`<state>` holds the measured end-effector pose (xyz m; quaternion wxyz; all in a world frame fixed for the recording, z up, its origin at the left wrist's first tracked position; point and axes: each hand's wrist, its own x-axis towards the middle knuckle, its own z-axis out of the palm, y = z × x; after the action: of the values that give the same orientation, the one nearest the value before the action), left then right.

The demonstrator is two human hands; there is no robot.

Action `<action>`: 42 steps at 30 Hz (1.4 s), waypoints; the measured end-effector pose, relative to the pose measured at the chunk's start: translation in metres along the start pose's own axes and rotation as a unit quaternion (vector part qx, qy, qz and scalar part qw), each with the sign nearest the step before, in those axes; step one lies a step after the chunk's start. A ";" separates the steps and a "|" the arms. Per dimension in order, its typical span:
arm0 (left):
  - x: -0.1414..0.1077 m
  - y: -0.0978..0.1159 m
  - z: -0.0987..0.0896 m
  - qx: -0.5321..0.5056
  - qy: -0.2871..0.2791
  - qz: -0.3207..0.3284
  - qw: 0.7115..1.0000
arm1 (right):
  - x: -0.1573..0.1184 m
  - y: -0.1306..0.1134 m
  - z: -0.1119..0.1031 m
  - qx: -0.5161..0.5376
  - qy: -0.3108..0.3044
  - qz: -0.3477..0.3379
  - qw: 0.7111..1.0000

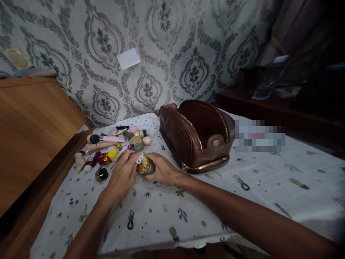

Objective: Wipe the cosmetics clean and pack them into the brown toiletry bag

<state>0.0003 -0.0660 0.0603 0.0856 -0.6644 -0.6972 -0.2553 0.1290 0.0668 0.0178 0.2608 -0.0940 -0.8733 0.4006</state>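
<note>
A small jar with a gold lid (143, 165) stands on the patterned white cloth (159, 216). My right hand (164, 169) is wrapped round its right side. At the jar's left, my left hand (124, 172) has its fingers closed on a small crumpled white piece (139, 158) against the lid. Just behind is a second gold-lidded jar (137, 143). To the right sits a brown leather bag (178, 138), its top unzipped and gaping, its inside dark.
Left of my hands lie several cosmetics, among them a brush (95, 139), a yellow-capped bottle (113, 154) and a dark-lidded jar (101, 174). A wooden cabinet (35, 126) borders the left; a clear bottle (271, 79) stands at back right.
</note>
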 end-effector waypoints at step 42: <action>0.019 -0.031 -0.018 -0.125 -0.125 -0.020 0.984 | -0.002 -0.007 -0.001 -0.025 -0.029 0.000 0.999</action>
<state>-0.0358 -0.0574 0.0765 -0.0904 -0.6826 -0.6781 -0.2570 0.1318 0.0625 0.0230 0.2328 -0.0886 -0.8905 0.3808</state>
